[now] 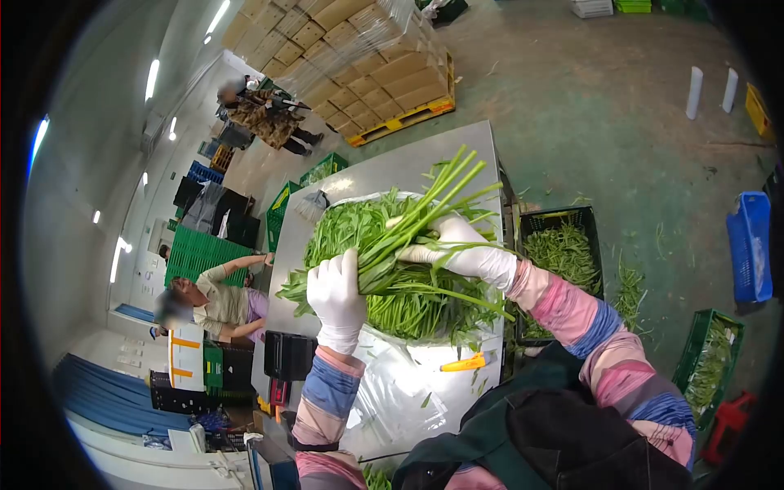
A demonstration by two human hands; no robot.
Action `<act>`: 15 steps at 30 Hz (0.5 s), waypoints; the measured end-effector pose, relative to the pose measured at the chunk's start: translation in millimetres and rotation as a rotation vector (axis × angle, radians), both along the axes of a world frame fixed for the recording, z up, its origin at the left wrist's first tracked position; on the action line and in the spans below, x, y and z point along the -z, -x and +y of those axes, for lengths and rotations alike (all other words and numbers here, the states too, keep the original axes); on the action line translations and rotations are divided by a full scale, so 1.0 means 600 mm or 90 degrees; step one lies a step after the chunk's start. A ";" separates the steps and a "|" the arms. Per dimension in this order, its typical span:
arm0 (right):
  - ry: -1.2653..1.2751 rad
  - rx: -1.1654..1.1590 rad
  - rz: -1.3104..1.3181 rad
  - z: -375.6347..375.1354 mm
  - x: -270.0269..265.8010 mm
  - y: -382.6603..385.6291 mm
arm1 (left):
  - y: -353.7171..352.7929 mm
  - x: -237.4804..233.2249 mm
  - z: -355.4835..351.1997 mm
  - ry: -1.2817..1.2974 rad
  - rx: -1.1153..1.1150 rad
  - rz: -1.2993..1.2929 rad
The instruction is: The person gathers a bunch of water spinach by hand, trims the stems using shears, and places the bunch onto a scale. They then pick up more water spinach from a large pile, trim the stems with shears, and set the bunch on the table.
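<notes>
My left hand [336,294], in a white glove, is closed around the leafy end of a bunch of long-stemmed leafy greens [412,219]. Gloved in white too, my right hand [459,251] grips the same bunch nearer the stems, which point up and to the right. Under both hands lies a large heap of the same greens [408,314] on a plastic sheet [400,384]. The sheet covers part of a metal table [465,151]. A yellow-handled knife or cutter [463,363] rests near my side of the table.
A black crate of greens [563,245] stands right of the table, with loose greens on the floor. A black scale-like device [288,356] sits at the left edge. Another person [224,298] works across the table. Stacked cartons [359,65] stand on a yellow pallet behind.
</notes>
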State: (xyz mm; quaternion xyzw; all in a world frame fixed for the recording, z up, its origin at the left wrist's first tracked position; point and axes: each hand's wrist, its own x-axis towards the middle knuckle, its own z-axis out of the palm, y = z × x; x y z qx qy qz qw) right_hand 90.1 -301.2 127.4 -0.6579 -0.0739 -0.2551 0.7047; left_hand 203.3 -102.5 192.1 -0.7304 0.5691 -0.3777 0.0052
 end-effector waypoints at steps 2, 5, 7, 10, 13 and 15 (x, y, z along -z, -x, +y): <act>-0.171 -0.039 0.061 0.003 0.013 0.001 | -0.004 -0.003 0.007 -0.002 -0.004 0.018; -0.124 -0.063 0.082 -0.002 0.020 0.013 | -0.002 -0.004 0.014 -0.033 -0.022 0.046; -0.082 -0.058 0.128 -0.005 0.024 0.022 | -0.006 -0.002 0.018 -0.041 -0.029 0.049; 0.081 -0.120 0.184 -0.043 0.049 0.042 | -0.024 -0.009 0.031 -0.010 -0.031 0.056; 0.444 -0.174 0.273 -0.108 0.153 0.056 | -0.051 -0.027 0.058 0.038 -0.060 0.049; 0.657 -0.006 0.503 -0.152 0.252 0.094 | -0.067 -0.040 0.075 0.069 -0.063 0.050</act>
